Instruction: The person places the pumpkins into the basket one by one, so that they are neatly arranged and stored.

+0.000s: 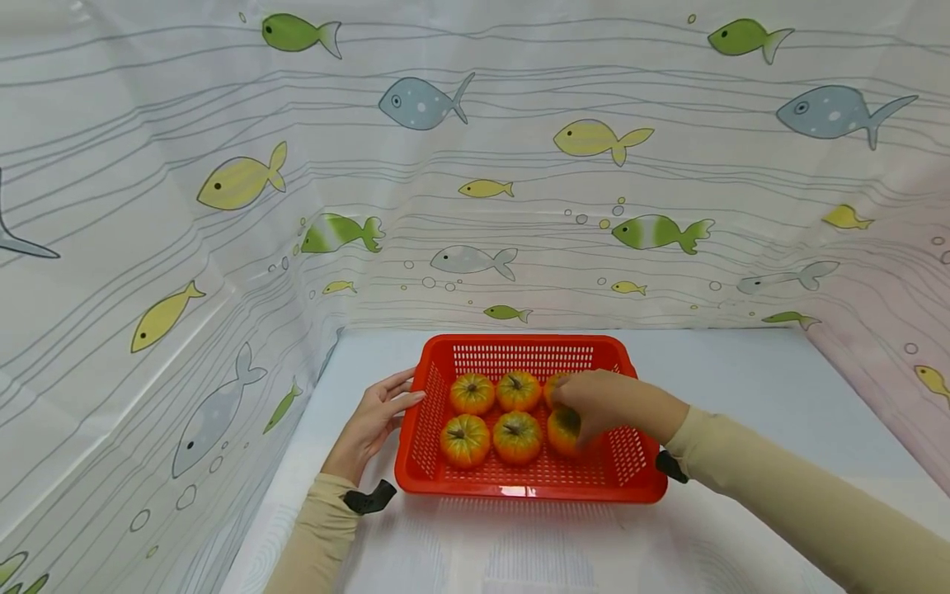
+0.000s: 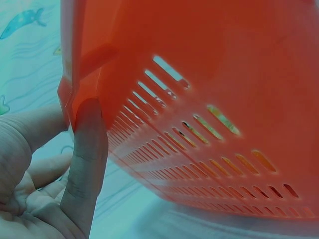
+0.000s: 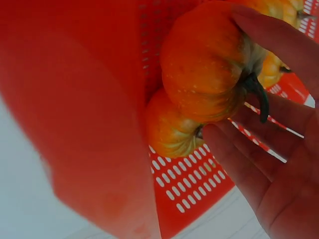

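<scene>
A red plastic basket [image 1: 519, 492] with slotted walls stands on the table, holding several small orange pumpkins in two rows. At its left end my left hand [image 1: 373, 417] holds the rim; a finger [image 2: 87, 159] lies along the outer wall, while another fingertip is hidden behind the lip. My right hand [image 1: 612, 400] reaches into the right side from above. Its thumb and fingers are around the front right pumpkin [image 3: 204, 64], whose dark curved stem faces the palm. Another pumpkin [image 3: 172, 127] sits close beside it. The back right pumpkin [image 1: 552, 386] is partly covered by this hand.
Other pumpkins, among them a front left pumpkin [image 1: 465, 440] and a back middle pumpkin [image 1: 518, 391], sit in the basket. The pale table [image 1: 731, 379] extends to both sides. A white sheet [image 1: 534, 99] printed with fish surrounds it at the back and sides.
</scene>
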{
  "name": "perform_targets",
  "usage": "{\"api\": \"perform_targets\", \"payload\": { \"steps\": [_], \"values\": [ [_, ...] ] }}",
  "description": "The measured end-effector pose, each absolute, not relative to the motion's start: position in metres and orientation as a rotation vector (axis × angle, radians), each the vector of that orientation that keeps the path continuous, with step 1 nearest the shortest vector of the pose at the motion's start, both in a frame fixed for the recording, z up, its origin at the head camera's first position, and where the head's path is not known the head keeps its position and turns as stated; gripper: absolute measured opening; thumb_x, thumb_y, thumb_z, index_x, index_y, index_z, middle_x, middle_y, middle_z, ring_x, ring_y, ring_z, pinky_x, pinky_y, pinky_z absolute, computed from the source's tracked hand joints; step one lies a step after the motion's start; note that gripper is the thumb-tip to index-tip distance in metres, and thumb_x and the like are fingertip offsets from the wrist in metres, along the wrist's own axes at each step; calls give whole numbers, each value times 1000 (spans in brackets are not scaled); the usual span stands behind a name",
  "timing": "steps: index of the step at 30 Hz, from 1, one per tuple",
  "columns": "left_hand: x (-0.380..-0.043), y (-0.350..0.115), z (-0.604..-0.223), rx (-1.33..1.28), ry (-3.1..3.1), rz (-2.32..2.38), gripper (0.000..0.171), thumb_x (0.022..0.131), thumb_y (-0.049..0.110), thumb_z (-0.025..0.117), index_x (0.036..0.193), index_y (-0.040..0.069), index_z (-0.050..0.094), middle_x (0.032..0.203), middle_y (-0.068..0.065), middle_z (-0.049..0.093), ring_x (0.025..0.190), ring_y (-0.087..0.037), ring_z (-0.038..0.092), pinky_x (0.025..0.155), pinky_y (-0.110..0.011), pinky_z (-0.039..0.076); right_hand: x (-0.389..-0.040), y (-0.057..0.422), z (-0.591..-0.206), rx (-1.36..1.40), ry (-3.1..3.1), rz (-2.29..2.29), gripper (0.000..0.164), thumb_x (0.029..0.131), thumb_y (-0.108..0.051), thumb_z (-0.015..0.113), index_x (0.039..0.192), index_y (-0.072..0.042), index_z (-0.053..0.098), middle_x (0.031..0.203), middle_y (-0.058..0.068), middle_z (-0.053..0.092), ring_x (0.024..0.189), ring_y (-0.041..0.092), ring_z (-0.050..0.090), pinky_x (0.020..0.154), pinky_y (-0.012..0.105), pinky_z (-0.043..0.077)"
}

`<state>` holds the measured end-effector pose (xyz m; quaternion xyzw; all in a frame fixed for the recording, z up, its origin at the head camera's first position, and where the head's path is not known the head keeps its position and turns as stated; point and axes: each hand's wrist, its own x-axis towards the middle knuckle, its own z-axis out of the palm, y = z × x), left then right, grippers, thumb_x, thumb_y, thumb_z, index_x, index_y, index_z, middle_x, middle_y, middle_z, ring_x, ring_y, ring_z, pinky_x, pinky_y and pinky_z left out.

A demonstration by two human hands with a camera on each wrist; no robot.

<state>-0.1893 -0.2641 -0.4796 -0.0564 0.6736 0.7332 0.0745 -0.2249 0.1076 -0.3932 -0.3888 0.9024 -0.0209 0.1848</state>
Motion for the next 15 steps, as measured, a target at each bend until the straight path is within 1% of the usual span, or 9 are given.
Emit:
{"api": "perform_targets", "payload": {
  "steps": [3,6,15],
  "values": [
    [-190,-263,-479,-161,2019,2201,61,97,12,72,153,8,47,121,-5,68,94,-13,74,78,-32,65,-224,105,-395,-1110,2545,-26,49,69,-35,96,109,-17,73,97,-7,69,89,12,62,89,36,61],
    [-190,-263,-478,-154,2025,2194,62,98,12,71,154,7,46,121,-5,68,93,-13,74,78,-32,65,-223,104,-397,-1135,2548,14,46,70,-35,96,105,-18,73,94,-7,68,86,11,61,87,34,60],
    [-191,-263,-480,-145,2027,2187,63,98,13,71,155,6,44,113,-1,68,91,-11,74,76,-30,64,-221,97,-399,-1151,2537,107,46,70,-31,95,108,-17,73,96,-5,72,88,13,61,89,35,60]
  ]
}}
